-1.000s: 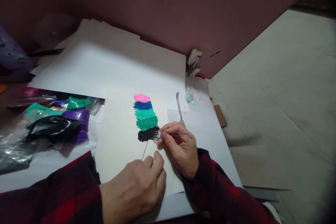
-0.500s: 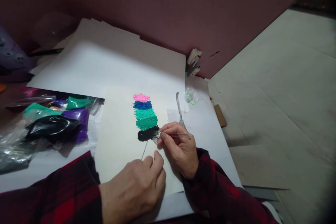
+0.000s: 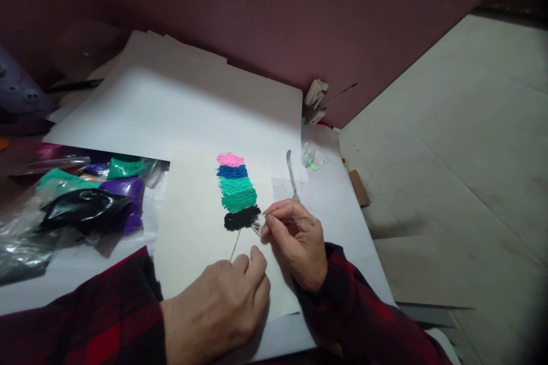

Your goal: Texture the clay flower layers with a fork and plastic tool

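On a cream paper sheet lies a column of textured clay-like bands: a pink band, a blue band, light and dark green bands, and a black band at the near end. My right hand pinches a clear fork-like tool, its thin prongs at the black band's right end. My left hand rests on the sheet, fingers curled round a thin needle-like stick whose tip reaches the black band's lower edge.
Plastic bags of coloured clay lie at left. Large white sheets cover the back, against a dark wall. A metal utensil handle lies beyond my right hand, near a small clear bag. The table's right edge drops to a tiled floor.
My right hand has shifted slightly to the right, drawing the prongs a little toward the black band's right edge. My left hand is almost unmoved.
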### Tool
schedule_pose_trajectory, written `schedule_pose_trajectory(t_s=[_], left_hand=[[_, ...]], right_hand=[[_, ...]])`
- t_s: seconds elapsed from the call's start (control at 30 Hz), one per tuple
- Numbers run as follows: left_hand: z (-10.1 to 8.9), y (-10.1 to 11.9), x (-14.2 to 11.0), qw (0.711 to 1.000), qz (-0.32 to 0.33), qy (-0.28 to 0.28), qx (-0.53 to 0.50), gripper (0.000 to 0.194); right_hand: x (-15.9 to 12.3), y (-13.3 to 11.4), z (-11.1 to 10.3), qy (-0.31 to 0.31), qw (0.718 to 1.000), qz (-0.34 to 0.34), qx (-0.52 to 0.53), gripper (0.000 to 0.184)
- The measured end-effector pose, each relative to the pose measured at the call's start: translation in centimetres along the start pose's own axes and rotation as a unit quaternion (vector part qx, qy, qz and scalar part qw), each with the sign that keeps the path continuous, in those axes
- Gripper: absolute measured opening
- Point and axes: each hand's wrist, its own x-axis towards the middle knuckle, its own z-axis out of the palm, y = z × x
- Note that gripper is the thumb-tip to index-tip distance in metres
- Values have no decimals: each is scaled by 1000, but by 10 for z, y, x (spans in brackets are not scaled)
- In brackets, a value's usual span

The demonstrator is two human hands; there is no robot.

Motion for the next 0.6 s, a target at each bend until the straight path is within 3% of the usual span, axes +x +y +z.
schedule_pose_trajectory(t_s=[0.4, 0.6], left_hand=[[0, 0, 0, 1000, 1, 11, 5, 24], [0, 0, 0, 1000, -1, -6, 5, 25]], right_hand=[[1, -6, -7, 56, 996, -35, 59, 6], [1, -5, -6, 17, 991, 31, 126, 13]])
